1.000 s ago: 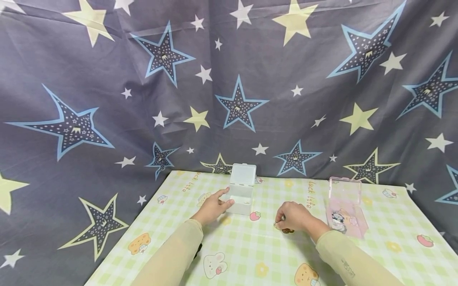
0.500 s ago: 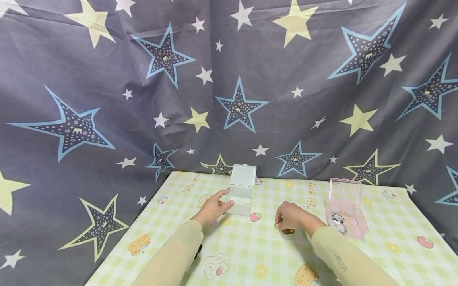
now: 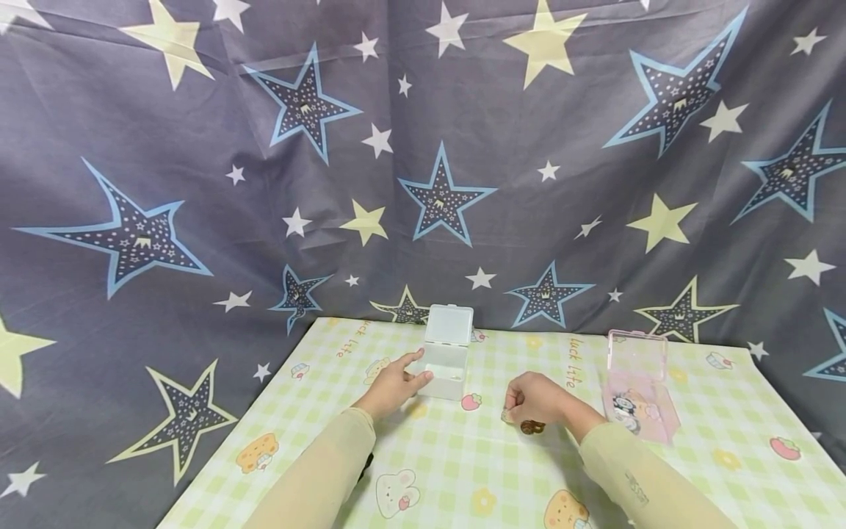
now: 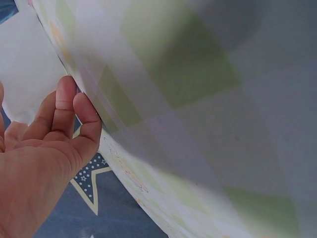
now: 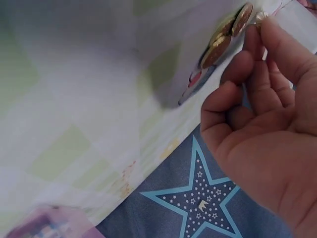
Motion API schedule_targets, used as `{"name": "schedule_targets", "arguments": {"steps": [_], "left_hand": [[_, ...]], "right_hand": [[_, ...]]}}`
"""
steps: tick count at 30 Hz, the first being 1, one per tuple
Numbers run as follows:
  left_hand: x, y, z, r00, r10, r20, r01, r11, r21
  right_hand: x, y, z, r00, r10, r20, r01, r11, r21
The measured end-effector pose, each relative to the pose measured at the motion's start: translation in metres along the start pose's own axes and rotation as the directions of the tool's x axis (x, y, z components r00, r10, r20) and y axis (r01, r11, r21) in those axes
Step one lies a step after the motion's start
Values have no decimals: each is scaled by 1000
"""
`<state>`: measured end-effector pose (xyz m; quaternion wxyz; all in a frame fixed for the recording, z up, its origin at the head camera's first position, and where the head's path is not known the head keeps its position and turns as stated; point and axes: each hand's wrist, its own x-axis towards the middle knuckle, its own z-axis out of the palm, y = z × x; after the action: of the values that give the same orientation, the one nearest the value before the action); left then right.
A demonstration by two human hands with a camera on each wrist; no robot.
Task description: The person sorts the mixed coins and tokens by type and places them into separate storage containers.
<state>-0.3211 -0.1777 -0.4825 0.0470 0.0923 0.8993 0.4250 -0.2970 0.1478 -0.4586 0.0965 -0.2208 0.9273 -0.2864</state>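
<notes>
A small white box (image 3: 441, 382) with its lid raised stands at the middle back of the table. Its left side is in the grip of my left hand (image 3: 394, 386), thumb at the front and fingers behind. To the right, my right hand (image 3: 538, 399) pinches a small shiny gold-and-pale piece (image 5: 262, 18) between thumb and index finger, just above the cloth. Its exact kind is too small to tell. Beside that hand lie several brown-gold round pieces (image 3: 532, 427), which look like shiny discs in the right wrist view.
A clear pink box (image 3: 651, 422) with its lid up stands at the right, holding black, white and silvery small things. A checked cloth (image 3: 297, 441) covers the table. Behind hangs a dark star-patterned curtain (image 3: 456, 279). A small dark thing (image 3: 366, 466) shows beside the left sleeve.
My right hand has shifted slightly left with the small piece, and more of the brown-gold pieces shows. The left hand and the white box have stayed in place.
</notes>
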Motion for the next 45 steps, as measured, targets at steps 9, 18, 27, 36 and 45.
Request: {"name": "schedule_targets", "arguments": {"steps": [9, 18, 27, 36, 45], "left_hand": [[-1, 1, 1, 1000, 11, -8, -11, 1000, 6], [-2, 0, 1, 1000, 16, -10, -16, 1000, 13], [-3, 3, 0, 1000, 17, -14, -16, 1000, 14], [-3, 3, 0, 1000, 24, -20, -23, 1000, 16], [-2, 0, 0, 999, 30, -16, -30, 999, 10]], "right_hand": [[7, 0, 3, 992, 67, -107, -59, 995, 75], [9, 0, 3, 982, 99, -163, -90, 994, 64], [10, -1, 1, 973, 126, -195, -101, 986, 132], [12, -1, 0, 966, 173, -191, -123, 960, 251], [11, -5, -3, 968, 187, -166, -118, 927, 356]]}}
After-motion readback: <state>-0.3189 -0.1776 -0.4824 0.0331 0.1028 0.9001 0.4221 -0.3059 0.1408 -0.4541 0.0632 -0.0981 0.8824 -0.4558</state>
